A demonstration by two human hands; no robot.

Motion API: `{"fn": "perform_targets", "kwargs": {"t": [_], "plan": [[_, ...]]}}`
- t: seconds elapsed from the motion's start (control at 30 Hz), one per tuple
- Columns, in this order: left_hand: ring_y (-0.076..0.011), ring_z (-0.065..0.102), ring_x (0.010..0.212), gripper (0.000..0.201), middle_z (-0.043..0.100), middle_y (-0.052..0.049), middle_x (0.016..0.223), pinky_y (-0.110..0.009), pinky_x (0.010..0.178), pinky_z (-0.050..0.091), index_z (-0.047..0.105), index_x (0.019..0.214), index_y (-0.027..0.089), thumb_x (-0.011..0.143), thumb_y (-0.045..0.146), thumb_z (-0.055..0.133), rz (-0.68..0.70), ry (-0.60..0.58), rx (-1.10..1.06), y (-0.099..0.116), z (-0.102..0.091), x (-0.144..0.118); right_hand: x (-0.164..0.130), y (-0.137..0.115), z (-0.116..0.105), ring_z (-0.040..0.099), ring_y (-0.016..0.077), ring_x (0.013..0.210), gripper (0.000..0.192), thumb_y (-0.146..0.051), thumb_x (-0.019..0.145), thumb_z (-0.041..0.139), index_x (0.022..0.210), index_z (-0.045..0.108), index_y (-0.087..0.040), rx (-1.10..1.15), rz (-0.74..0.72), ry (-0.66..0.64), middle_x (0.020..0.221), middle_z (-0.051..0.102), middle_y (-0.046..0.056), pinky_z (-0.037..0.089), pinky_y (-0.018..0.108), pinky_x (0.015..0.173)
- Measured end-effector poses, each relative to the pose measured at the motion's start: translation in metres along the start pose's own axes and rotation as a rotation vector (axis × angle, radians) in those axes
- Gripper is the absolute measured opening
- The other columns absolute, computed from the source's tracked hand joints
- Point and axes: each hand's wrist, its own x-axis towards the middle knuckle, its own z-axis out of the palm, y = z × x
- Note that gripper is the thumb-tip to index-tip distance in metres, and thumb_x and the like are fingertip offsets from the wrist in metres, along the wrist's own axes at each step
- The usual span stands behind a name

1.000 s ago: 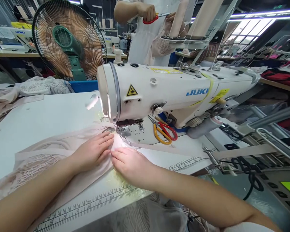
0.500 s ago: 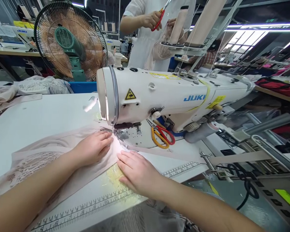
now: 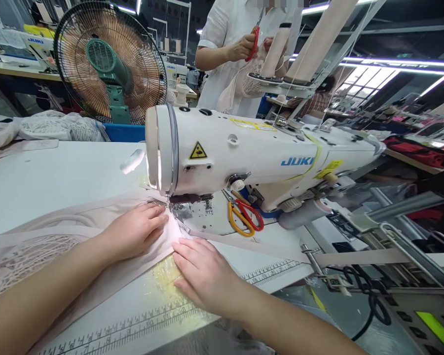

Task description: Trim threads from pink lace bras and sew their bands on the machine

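My left hand [image 3: 138,229] lies flat on pale pink fabric [image 3: 111,207], its fingertips close to the needle area of a white JUKI sewing machine [image 3: 222,148]. Fingers of my right hand [image 3: 202,268] rest on the fabric's near edge, just right of the needle, with the thumb apart on the table. Both hands are open, pressing from above. A lace panel [image 3: 40,256] of the same garment spreads left under my left forearm. From the machine's foot a pale strip [image 3: 281,247] runs right to a metal guide [image 3: 313,256]. The stitching point is partly hidden.
Scissors with orange and red handles [image 3: 244,217] lie beneath the machine arm. A ruler tape [image 3: 133,328] lines the table's front edge. Behind stand a large fan [image 3: 109,64] and a person [image 3: 222,54] holding red-handled scissors [image 3: 254,44]. Thread cones [image 3: 277,52] rise above the machine.
The garment and both hands have shifted slightly left, the lace panel most. My view has moved a little. The person behind has brought the red scissors closer to the cloth in their other hand.
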Motion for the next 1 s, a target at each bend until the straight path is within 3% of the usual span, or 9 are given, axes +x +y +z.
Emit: {"fn": "perform_targets", "kwargs": {"t": [0.4,0.6,0.7,0.87,1.0], "plan": [[-0.0291,0.058,0.108,0.038,0.063,-0.014,0.121,-0.045,0.092,0.050,0.065,0.113,0.015,0.091,0.029,0.038,0.008,-0.028,0.059,-0.001,0.001,0.004,-0.002,0.002,0.002,0.045,0.0264,0.127,0.042,-0.034,0.090,0.046,0.121,0.055,-0.007,-0.008,0.025,-0.026,0.134,0.053,0.015,0.040,0.041,0.105],[-0.0275,0.060,0.103,0.037,0.066,-0.013,0.114,-0.043,0.089,0.051,0.069,0.104,0.016,0.091,0.029,0.037,0.054,-0.016,0.113,-0.009,-0.009,0.012,0.000,0.003,0.006,0.043,0.0267,0.130,0.047,-0.036,0.091,0.045,0.124,0.054,-0.005,-0.020,0.071,-0.044,0.138,0.049,0.016,0.039,0.038,0.107],[-0.0253,0.060,0.103,0.038,0.068,-0.012,0.112,-0.041,0.090,0.051,0.071,0.096,0.016,0.092,0.026,0.035,0.138,0.037,0.088,0.000,-0.012,0.005,0.001,0.004,0.007,0.041,0.0264,0.131,0.047,-0.037,0.091,0.044,0.124,0.055,-0.005,-0.010,0.078,-0.054,0.138,0.049,0.016,0.039,0.038,0.107],[-0.0228,0.057,0.112,0.034,0.065,-0.005,0.121,-0.043,0.103,0.040,0.062,0.118,0.021,0.090,0.031,0.044,0.187,0.060,0.039,0.030,-0.004,-0.023,0.002,0.005,0.006,0.040,0.0270,0.132,0.051,-0.038,0.092,0.043,0.127,0.053,-0.003,-0.017,0.080,-0.064,0.138,0.048,0.016,0.039,0.039,0.108],[-0.0201,0.054,0.117,0.034,0.062,-0.004,0.126,-0.040,0.108,0.031,0.060,0.120,0.023,0.094,0.025,0.039,0.212,0.073,0.123,0.030,0.003,-0.034,0.002,0.005,0.005,0.038,0.0279,0.133,0.053,-0.039,0.093,0.040,0.130,0.050,-0.001,-0.025,0.078,-0.090,0.141,0.045,0.017,0.039,0.040,0.108]]}}
